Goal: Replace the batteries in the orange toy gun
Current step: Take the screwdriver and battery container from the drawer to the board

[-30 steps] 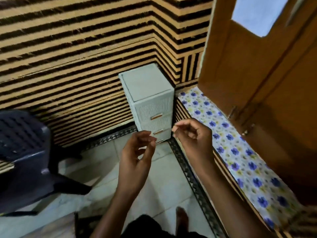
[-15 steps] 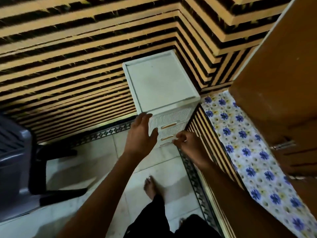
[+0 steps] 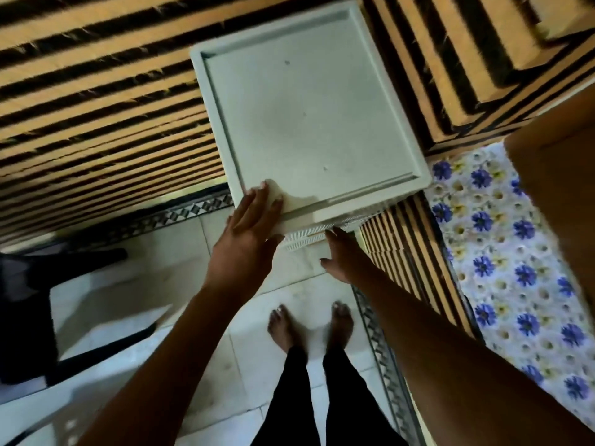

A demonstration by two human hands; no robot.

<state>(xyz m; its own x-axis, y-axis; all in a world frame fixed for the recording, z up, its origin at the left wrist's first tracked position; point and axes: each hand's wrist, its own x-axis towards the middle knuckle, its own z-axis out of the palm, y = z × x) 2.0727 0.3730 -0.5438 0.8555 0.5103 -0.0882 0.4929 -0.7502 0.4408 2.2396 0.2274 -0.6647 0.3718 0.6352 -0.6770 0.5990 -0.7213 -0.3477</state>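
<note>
No orange toy gun or batteries are in view. A white plastic drawer cabinet (image 3: 306, 107) stands in the corner, seen from straight above. My left hand (image 3: 248, 233) lies flat on the front left corner of its top, fingers apart and holding nothing. My right hand (image 3: 344, 255) reaches to the ribbed drawer front (image 3: 309, 238) just under the top's front edge. Its fingertips are hidden there, so I cannot tell whether they grip a handle.
Striped orange-and-black wall panels (image 3: 96, 107) stand behind and right of the cabinet. A dark plastic chair (image 3: 25, 300) is at the left. A ledge with a blue-flowered cloth (image 3: 502, 252) and a wooden door (image 3: 560, 188) are at the right. My bare feet (image 3: 283, 326) stand on pale tiles.
I have stepped closer and now look straight down on the cabinet. My left hand went from its side up onto the top corner. My right hand has reached the upper drawer front.
</note>
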